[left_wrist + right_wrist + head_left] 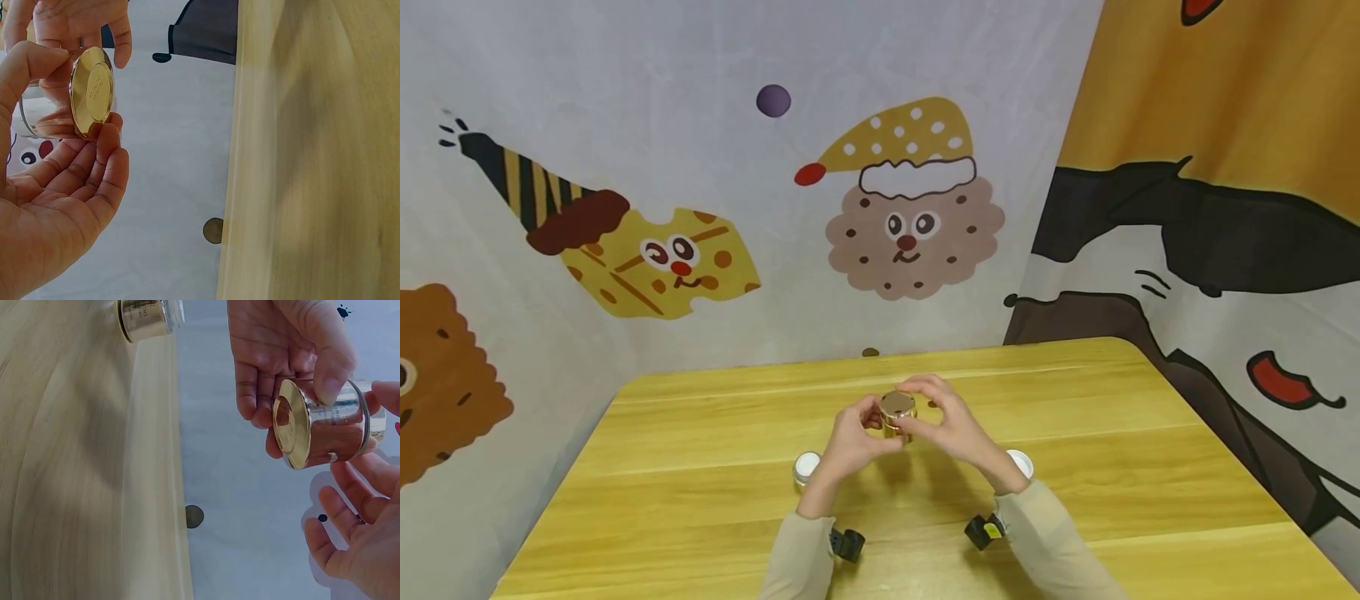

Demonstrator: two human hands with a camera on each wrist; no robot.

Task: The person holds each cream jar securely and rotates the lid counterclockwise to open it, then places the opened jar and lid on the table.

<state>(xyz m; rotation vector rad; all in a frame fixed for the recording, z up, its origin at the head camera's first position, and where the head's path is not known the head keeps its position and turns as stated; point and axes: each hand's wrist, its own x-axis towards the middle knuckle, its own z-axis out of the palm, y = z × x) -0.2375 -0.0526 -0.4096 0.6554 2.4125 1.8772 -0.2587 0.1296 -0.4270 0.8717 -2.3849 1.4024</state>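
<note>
Over the middle of the table, my two hands hold a shiny gold jar (898, 405) upright. My left hand (853, 437) grips its body; in the left wrist view the jar's gold base (94, 94), with raised lettering, shows between thumb and fingers. On the other side, my right hand (951, 425) has its thumb and index finger round the jar's upper end. The right wrist view shows the jar body (331, 422) with the left thumb pressed on it, and the right hand's (365, 537) other fingers spread beside it. A grey line rings the jar near its top.
Beside the left forearm stands a second gold jar (806, 468) with a white top. A round white piece (1021, 463) lies partly behind the right wrist. The wooden table (700, 517) ends at a cloth printed with cartoon food (917, 233).
</note>
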